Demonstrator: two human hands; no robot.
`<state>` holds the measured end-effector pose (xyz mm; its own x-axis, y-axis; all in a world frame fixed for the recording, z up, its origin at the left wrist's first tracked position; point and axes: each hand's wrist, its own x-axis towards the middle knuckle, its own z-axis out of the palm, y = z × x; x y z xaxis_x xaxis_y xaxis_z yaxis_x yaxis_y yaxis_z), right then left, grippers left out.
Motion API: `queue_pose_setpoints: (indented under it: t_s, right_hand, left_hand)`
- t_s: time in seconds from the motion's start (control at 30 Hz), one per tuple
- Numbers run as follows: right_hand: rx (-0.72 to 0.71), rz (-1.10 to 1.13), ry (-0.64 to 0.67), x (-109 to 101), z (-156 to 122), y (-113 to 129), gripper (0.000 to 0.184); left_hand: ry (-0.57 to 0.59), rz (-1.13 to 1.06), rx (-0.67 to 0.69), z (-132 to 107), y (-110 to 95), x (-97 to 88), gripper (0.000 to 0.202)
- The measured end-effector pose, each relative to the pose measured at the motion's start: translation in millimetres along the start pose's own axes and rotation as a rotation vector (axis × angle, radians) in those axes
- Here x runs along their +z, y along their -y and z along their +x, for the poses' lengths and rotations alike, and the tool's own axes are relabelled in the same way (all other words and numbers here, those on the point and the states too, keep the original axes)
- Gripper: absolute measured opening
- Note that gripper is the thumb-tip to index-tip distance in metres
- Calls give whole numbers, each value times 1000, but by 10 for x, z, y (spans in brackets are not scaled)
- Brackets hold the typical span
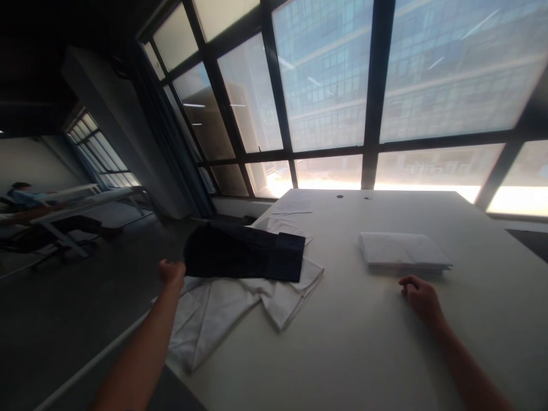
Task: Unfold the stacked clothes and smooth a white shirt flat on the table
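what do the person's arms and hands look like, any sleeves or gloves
Both arms are bare as far as the picture shows: no sleeves, gloves, watch or rings in view. The left hand and right hand are uncovered, each on a slim forearm that runs in from the bottom edge.

An office-like workroom: large white tables [385, 342], tall grid windows [325, 74] (a tower block outside).

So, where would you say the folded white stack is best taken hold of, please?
Probably by its near long edge, from the right hand's side. The white stack lies flat and squared on the table, that edge faces the hand, and nothing lies between them. Fingers slid under with the thumb on top should keep the folds together. The left hand is at the dark garment.
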<state>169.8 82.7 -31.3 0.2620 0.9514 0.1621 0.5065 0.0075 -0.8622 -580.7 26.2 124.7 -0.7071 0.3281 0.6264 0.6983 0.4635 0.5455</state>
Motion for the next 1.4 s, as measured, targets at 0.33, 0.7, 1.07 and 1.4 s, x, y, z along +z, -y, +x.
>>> queue_pose_setpoints:
  t_s: [0.33, 0.7, 1.07, 1.4]
  right_hand:
    - [-9, -1, 5, 2, 3, -17, 32]
    - [-9, 38, -4, 3, -17, 69, 32]
    - [-7, 15, -6, -13, -3, 39, 31]
    - [-2, -5, -2, -11, 11, 7, 34]
  left_hand:
    - [793, -213, 211, -1357, -1115, 597, 43]
    - [740, -583, 168, -1115, -2841, 942, 40]
    - [1284, -557, 1007, -2196, -2569, 423, 56]
    - [1133, -102, 831, -2701, -1580, -156, 68]
